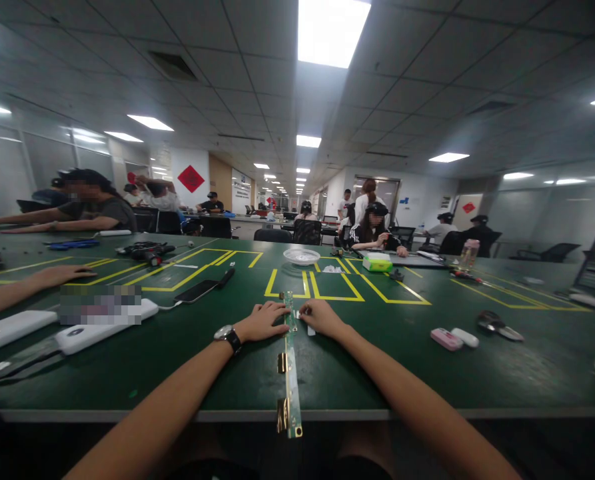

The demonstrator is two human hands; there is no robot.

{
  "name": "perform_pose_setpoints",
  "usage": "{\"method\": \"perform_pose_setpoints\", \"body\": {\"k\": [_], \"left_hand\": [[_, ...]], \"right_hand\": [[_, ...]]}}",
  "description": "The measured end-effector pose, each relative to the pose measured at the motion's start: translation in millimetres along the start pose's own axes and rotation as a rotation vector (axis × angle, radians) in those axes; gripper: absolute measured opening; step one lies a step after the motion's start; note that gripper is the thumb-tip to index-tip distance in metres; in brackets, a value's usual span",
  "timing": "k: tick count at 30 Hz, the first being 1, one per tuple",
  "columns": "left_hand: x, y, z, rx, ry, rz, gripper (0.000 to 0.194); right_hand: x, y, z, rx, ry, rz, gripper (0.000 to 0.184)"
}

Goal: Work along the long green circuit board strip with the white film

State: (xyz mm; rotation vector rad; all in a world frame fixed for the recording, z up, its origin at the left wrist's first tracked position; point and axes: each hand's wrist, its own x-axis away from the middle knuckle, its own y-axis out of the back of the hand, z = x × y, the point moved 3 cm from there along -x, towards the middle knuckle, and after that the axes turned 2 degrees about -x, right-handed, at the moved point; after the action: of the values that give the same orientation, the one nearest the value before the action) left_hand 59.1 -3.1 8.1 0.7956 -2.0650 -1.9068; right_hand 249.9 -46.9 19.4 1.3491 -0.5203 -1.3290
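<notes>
A long, narrow green circuit board [293, 380] lies lengthwise before me, its near end jutting past the table's front edge. Two shiny gold-brown film flaps [282, 363] stick out from its left side. My left hand [263, 323], with a watch on the wrist, rests flat at the board's far part, fingers stretched and their tips at its left edge. On the opposite side, my right hand [323, 317] has thumb and forefinger pinched together beside the board. Something small and white shows at those fingertips, too small to name. A white slip [311, 330] lies under that hand.
Yellow tape lines mark the green table [187, 373]. Beyond the board stands a clear round dish [301, 256]. A phone [197, 291] and white power banks [104, 328] lie left, near another person's arm [42, 283]. Rightward are a pink case [446, 339] and scissors-like tool [500, 327].
</notes>
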Motion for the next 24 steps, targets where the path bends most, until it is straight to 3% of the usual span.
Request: {"method": "perform_pose_setpoints", "body": {"k": [24], "left_hand": [[-4.2, -2.2, 2.8, 0.028, 0.006, 0.081, 0.052]], "right_hand": [[-1.5, -2.6, -2.3, -0.127, 0.142, -0.028, 0.011]]}}
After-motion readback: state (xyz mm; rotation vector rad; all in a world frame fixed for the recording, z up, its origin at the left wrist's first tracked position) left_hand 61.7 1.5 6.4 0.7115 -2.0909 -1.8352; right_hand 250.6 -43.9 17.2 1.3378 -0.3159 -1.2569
